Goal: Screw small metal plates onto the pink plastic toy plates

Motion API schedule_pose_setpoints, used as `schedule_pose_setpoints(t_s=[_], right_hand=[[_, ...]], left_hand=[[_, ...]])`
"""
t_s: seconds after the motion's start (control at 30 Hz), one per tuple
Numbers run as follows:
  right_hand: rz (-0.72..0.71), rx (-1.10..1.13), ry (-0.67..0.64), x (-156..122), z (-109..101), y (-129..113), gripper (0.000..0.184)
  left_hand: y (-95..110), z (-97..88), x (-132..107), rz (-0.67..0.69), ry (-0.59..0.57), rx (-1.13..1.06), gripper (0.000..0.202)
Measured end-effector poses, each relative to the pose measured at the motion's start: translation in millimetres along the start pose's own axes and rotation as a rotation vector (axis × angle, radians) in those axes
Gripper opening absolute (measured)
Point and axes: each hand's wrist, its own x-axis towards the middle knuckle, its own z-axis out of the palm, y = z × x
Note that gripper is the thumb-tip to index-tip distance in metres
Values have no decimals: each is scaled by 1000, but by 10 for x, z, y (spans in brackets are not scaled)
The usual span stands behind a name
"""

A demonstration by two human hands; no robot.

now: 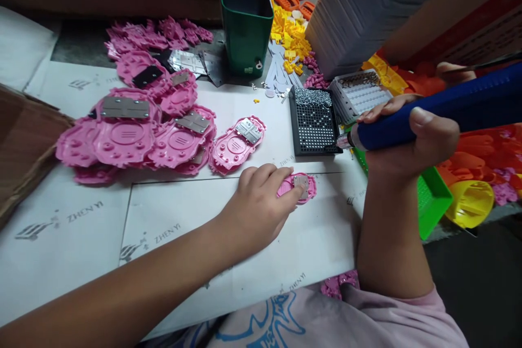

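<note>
On the white work surface [322, 239], my left hand [261, 204] grips a small pink plastic shell [311, 189] with a silver metal plate [300, 180] on it. Its fingers hide much of the shell. My right hand [432, 136] is wrapped around a blue electric screwdriver [391, 122], held roughly level. The screwdriver's tip is at the near right corner of a black screw tray [314, 125], whose holes hold rows of small screws. Whether the tip touches a screw, I cannot tell. Another pink shell with a metal plate [238, 144] lies just beyond my left hand.
Stacked pink shells [126, 138] lie at left, near a cardboard box [28, 147]. A green bin [247, 27] stands behind, beside yellow parts [289, 30]. A tall stack of pale sheets [362, 5] rises at back right. A bright green tray [434, 201] and orange parts [468, 155] are at right.
</note>
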Motion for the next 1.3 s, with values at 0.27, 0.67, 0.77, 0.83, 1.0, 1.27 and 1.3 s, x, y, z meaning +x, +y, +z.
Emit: schedule_pose_setpoints(t_s=[0.27,0.67,0.77,0.83,1.0,1.27,1.3], right_hand=[[-120,121,93,10,2,-12,5],[64,236,-271,-246,106,-286,39],[100,263,-312,-278,157,-220,39],[112,261,-315,-279,170,-185,43],[111,215,-325,-261,169,-165,44],[36,255,-419,-274,158,-129,42],[17,254,-435,-280,163,-129,40]], left_hand=[[15,4,2,-17,13,-4,29],[18,-26,10,-80,56,-23,29],[21,-26,9,-73,71,-12,28],[26,-24,7,-71,89,2,27],[29,-23,3,-71,111,26,27],[36,-7,6,-79,102,25,23],[40,-5,7,-80,101,31,23]])
